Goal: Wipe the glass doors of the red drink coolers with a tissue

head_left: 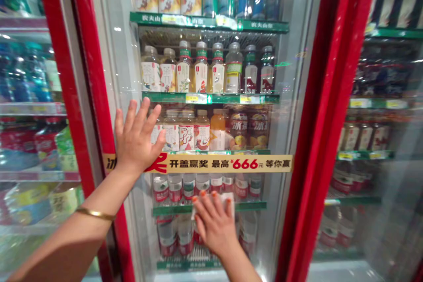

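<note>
My left hand [137, 136] lies with fingers spread on the glass door [299, 75] of a red-framed drinks fridge, at its left side. Its palm covers part of a yellow printed strip [228, 164] that runs across the glass. Lower and right of it, my right hand [214, 220] presses a white tissue [230, 202] flat against the glass. The tissue shows above the fingertips and past the index side; the rest is hidden under the hand. Behind the glass, bottles stand in rows on green-edged shelves.
Red door frames [327, 141] stand upright on both sides of this door. Further fridge sections with drinks lie to the left [33, 145] and right [357, 176], blurred. Tea bottles [201, 68], an orange drink bottle [217, 130] and water bottles [168, 240] fill the shelves.
</note>
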Action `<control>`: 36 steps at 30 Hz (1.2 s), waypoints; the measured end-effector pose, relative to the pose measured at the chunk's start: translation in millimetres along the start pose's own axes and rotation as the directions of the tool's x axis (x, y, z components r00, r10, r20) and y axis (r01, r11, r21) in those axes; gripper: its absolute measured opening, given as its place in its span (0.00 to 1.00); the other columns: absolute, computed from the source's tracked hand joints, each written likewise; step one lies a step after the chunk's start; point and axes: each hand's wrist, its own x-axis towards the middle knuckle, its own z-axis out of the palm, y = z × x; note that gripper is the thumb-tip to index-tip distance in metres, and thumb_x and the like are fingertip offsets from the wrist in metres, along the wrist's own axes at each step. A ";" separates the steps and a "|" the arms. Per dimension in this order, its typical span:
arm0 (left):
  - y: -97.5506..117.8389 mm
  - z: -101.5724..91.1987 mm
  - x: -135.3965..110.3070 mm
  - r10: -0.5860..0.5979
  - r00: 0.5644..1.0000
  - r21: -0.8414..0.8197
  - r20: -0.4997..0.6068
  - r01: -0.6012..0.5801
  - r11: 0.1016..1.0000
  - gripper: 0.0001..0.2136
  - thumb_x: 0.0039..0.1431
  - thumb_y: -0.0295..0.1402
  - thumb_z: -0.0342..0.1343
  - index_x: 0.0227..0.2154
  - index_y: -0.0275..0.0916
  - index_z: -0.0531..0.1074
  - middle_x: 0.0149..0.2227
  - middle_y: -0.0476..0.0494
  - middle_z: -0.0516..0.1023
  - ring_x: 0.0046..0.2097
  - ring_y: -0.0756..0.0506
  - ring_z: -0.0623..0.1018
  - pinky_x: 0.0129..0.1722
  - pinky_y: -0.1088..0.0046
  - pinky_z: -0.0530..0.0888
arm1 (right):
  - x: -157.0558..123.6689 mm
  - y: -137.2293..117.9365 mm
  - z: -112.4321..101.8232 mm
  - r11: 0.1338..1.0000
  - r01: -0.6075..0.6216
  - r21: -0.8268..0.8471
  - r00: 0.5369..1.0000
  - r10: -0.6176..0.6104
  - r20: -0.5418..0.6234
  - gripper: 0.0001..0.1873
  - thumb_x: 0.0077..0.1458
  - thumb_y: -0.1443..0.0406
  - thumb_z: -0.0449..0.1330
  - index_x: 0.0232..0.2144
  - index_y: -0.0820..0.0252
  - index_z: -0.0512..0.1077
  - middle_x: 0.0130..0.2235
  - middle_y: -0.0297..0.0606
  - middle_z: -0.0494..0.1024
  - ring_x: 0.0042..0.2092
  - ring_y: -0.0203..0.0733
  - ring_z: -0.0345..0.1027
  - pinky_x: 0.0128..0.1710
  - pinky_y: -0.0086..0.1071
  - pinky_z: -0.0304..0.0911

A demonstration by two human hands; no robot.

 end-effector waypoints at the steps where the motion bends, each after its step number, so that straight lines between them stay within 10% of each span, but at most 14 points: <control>1: 1.0 0.5 -0.1 -0.006 1.000 -0.006 -0.004 0.006 1.000 0.37 0.71 0.42 0.56 0.78 0.59 0.48 0.81 0.51 0.50 0.82 0.37 0.49 0.81 0.42 0.44 | -12.8 28.0 -4.1 0.996 -0.091 -0.014 0.996 0.091 -0.001 0.42 0.69 0.57 0.53 0.80 0.49 0.46 0.81 0.30 0.42 0.82 0.51 0.29 0.81 0.57 0.26; 4: 3.9 1.9 -0.4 -0.026 1.000 -0.023 -0.009 0.026 0.999 0.36 0.71 0.42 0.56 0.78 0.57 0.51 0.81 0.52 0.50 0.82 0.36 0.49 0.81 0.42 0.43 | -43.0 91.0 -5.1 0.914 -0.402 -0.053 0.915 0.401 -0.043 0.42 0.72 0.63 0.47 0.80 0.67 0.36 0.81 0.55 0.29 0.81 0.64 0.17 0.74 0.80 0.26; 6: 4.8 2.1 -0.9 -0.032 0.999 -0.028 -0.008 0.031 0.999 0.36 0.71 0.43 0.56 0.78 0.56 0.52 0.81 0.53 0.49 0.82 0.36 0.49 0.81 0.41 0.43 | -50.3 83.5 3.5 0.854 -0.520 -0.031 0.854 0.518 -0.038 0.41 0.73 0.63 0.45 0.80 0.68 0.32 0.80 0.58 0.27 0.81 0.66 0.16 0.71 0.85 0.35; 9: 4.2 1.1 -1.8 -0.019 1.000 -0.022 0.004 0.019 1.000 0.35 0.72 0.42 0.55 0.78 0.53 0.52 0.81 0.51 0.49 0.82 0.36 0.49 0.81 0.40 0.43 | -36.7 -3.3 18.0 0.917 -0.395 0.050 0.918 0.396 -0.002 0.40 0.72 0.61 0.48 0.79 0.70 0.43 0.79 0.59 0.44 0.81 0.66 0.27 0.72 0.81 0.48; 14: 0.7 -0.9 -1.8 -0.010 1.000 -0.031 0.003 0.010 0.999 0.33 0.72 0.41 0.55 0.77 0.49 0.56 0.81 0.48 0.52 0.82 0.36 0.50 0.81 0.42 0.44 | 6.2 -124.8 12.6 0.986 0.050 0.157 0.998 -0.057 0.038 0.25 0.71 0.55 0.54 0.67 0.35 0.73 0.73 0.08 0.65 0.81 0.36 0.40 0.77 0.38 0.57; 17: 1.0 -0.8 -1.5 -0.032 0.999 -0.050 0.006 0.033 0.998 0.32 0.72 0.41 0.55 0.76 0.49 0.59 0.80 0.49 0.53 0.82 0.37 0.50 0.81 0.42 0.43 | -7.2 -77.1 0.9 0.988 0.101 0.115 0.994 -0.104 0.024 0.29 0.71 0.57 0.55 0.72 0.37 0.66 0.76 0.12 0.58 0.81 0.36 0.40 0.81 0.42 0.44; 22: 4.8 1.1 -2.8 -0.069 0.997 -0.087 0.014 0.070 0.994 0.32 0.72 0.42 0.54 0.76 0.48 0.59 0.81 0.54 0.51 0.82 0.39 0.49 0.82 0.42 0.41 | -67.7 78.8 -12.4 0.967 -0.256 -0.007 0.966 0.256 -0.028 0.42 0.72 0.65 0.48 0.80 0.70 0.36 0.80 0.54 0.30 0.82 0.57 0.22 0.76 0.77 0.32; 25: 6.3 3.1 -4.1 -0.085 0.996 -0.098 0.011 0.086 0.991 0.31 0.73 0.44 0.52 0.76 0.49 0.58 0.81 0.56 0.50 0.82 0.40 0.48 0.82 0.42 0.40 | -78.4 84.3 -4.7 0.926 -0.377 -0.031 0.926 0.375 -0.044 0.44 0.71 0.65 0.47 0.79 0.74 0.31 0.79 0.63 0.24 0.81 0.66 0.15 0.70 0.87 0.36; 28: 6.2 4.2 -5.2 -0.089 0.996 -0.079 0.006 0.089 0.993 0.31 0.73 0.42 0.51 0.76 0.51 0.58 0.81 0.55 0.50 0.82 0.40 0.48 0.82 0.43 0.41 | -61.7 6.9 10.7 0.958 -0.286 0.002 0.958 0.286 0.003 0.43 0.70 0.64 0.51 0.80 0.62 0.41 0.81 0.53 0.41 0.82 0.62 0.26 0.73 0.81 0.42; 32: 3.8 3.3 -7.0 -0.074 0.997 -0.060 -0.002 0.073 0.996 0.32 0.72 0.40 0.51 0.77 0.53 0.57 0.80 0.51 0.53 0.82 0.40 0.48 0.82 0.46 0.41 | -30.0 -93.1 14.5 0.995 0.036 0.094 0.998 -0.042 0.057 0.30 0.70 0.58 0.54 0.72 0.34 0.66 0.74 0.13 0.63 0.82 0.43 0.35 0.81 0.55 0.42; 36: 2.2 3.0 -11.1 -0.055 0.998 -0.068 0.015 0.056 0.996 0.33 0.72 0.40 0.51 0.77 0.54 0.54 0.81 0.50 0.51 0.82 0.39 0.47 0.82 0.44 0.40 | -33.7 -64.4 -2.1 0.984 0.132 0.118 0.989 -0.139 0.053 0.29 0.69 0.55 0.55 0.69 0.26 0.68 0.74 0.05 0.62 0.81 0.37 0.34 0.82 0.44 0.39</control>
